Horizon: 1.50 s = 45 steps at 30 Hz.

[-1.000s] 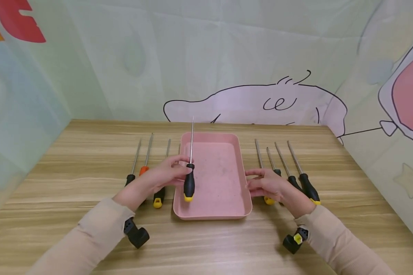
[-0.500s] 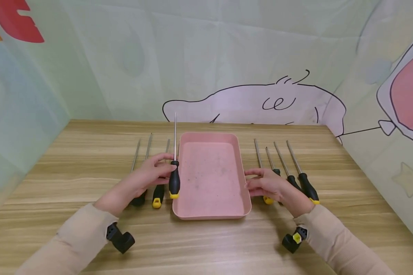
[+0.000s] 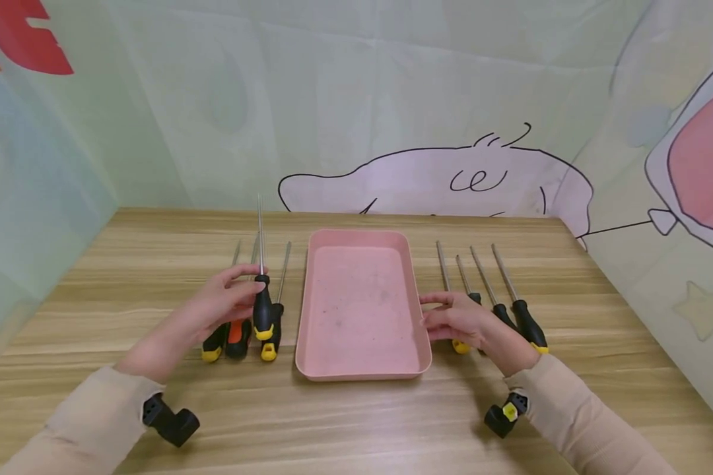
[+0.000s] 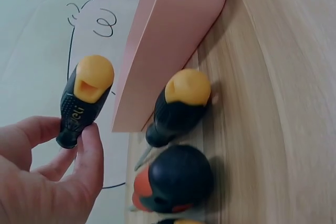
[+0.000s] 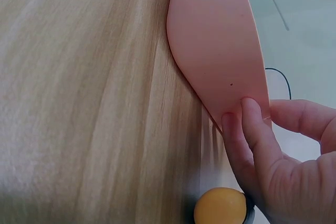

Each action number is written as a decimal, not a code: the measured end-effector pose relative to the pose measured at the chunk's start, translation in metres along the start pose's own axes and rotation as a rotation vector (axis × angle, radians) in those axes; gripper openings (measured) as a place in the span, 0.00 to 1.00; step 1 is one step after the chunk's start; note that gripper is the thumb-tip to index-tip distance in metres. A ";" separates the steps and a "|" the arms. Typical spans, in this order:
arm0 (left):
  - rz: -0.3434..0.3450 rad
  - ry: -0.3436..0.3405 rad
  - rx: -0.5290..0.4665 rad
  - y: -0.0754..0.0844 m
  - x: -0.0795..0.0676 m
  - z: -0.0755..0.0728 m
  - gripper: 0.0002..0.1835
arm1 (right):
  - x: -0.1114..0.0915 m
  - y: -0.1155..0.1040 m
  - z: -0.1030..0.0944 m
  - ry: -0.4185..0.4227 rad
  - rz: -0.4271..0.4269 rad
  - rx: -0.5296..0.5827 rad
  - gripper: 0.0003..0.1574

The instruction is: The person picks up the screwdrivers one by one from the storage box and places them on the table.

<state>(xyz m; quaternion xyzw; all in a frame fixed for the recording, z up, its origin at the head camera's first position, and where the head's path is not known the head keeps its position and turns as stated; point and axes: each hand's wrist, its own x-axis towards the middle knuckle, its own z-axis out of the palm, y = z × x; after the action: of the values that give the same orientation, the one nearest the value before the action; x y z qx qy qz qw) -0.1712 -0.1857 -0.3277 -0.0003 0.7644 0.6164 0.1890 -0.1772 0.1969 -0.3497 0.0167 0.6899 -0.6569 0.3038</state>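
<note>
My left hand pinches a black-and-yellow screwdriver by the upper part of its handle, shaft pointing up and away. It hangs over three screwdrivers lying left of a shallow pink tray. The left wrist view shows the raised screwdriver above another black-and-yellow screwdriver and a black-and-orange one. At the tray's right side, my right hand touches the outer wall with its fingertips. In the right wrist view those fingertips lie against the wall near the rim.
Several screwdrivers lie side by side to the right of the tray, one handle end under my right hand. The wooden table meets a printed cloth backdrop behind and at both sides.
My left hand has carried the screwdriver leftwards, from over the tray's left part to above the left-hand screwdrivers. My right hand stays at the tray's right wall.
</note>
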 end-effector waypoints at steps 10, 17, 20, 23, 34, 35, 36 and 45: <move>-0.013 0.013 0.018 -0.007 -0.003 -0.018 0.32 | 0.000 0.000 -0.001 -0.005 -0.014 0.002 0.36; -0.004 0.030 0.014 -0.011 -0.005 -0.028 0.32 | 0.000 0.000 0.000 -0.012 -0.018 0.003 0.36; 0.001 0.041 0.005 -0.013 -0.006 -0.035 0.31 | 0.000 0.000 -0.001 -0.009 -0.017 0.003 0.36; -0.005 0.059 0.011 -0.017 -0.007 -0.042 0.30 | 0.000 0.000 0.000 -0.012 -0.019 0.005 0.36; -0.010 0.077 0.057 -0.025 -0.010 -0.063 0.30 | 0.001 0.001 -0.001 -0.019 -0.018 0.013 0.36; -0.007 0.073 0.060 -0.026 -0.011 -0.065 0.30 | 0.001 0.001 0.000 -0.021 -0.017 0.016 0.36; -0.004 0.068 0.061 -0.028 -0.011 -0.067 0.30 | 0.002 0.001 0.000 -0.021 -0.015 0.018 0.36; -0.023 0.042 0.089 -0.037 -0.011 -0.077 0.32 | 0.001 0.001 -0.001 -0.005 -0.004 0.014 0.37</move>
<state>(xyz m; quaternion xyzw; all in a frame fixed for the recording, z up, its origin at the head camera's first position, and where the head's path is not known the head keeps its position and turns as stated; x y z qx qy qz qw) -0.1749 -0.2693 -0.3463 -0.0136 0.7948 0.5795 0.1799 -0.1783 0.1974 -0.3512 0.0157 0.6845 -0.6623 0.3043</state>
